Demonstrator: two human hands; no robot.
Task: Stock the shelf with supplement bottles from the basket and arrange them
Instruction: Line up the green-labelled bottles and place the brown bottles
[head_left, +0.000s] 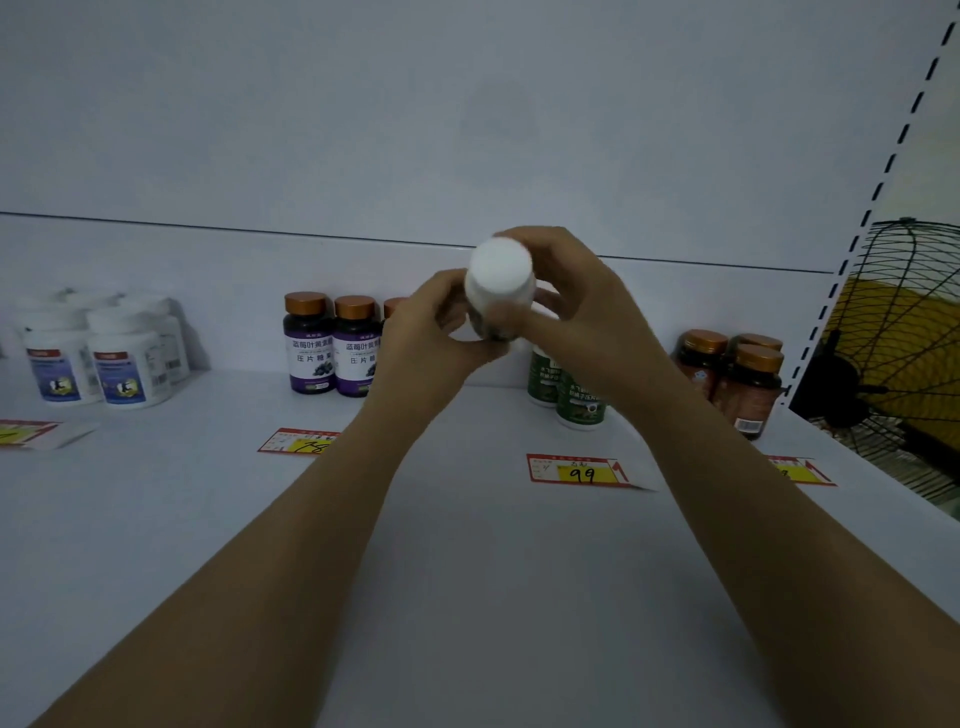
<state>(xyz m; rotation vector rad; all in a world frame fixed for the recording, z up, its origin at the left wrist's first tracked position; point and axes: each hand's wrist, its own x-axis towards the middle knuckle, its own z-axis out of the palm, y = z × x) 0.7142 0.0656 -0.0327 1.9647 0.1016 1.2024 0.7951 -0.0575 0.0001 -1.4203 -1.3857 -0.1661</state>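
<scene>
Over mid-shelf: white-capped bottle (500, 270) held in the air, cap toward the camera. Label blurred and mostly behind fingers.
left hand (428, 325): fingers curled round the bottle's lower left side.
right hand (587, 306): wraps the bottle from the right and behind. Both hands close together, clamped on the same bottle.
step: looks like orienting or checking the bottle before it's set down. Not placed yet.
target: my guess is the green-label bottles (579, 402) just below the right hand. Held label is unreadable, so not sure.
next move: turn it upright, label forward, and lower it into a free spot beside its group without knocking the neighbours. One hand likely has to let go first.
basket: not in view.
shelf (467, 571): white, flat. Four groups stand along the back: white tubs (98, 353) on the left, purple-label bottles (332, 348) with copper caps, the green-label ones, then brown bottles (737, 374) with copper caps on the far right.
price tags: they lie flat in front of the groups. The 99 tag (582, 472) sits before the green ones.
room: dim, with a white back panel (467, 130). Slotted upright (883, 171) on the right, wire-guard fan (904, 332) beyond it.
</scene>
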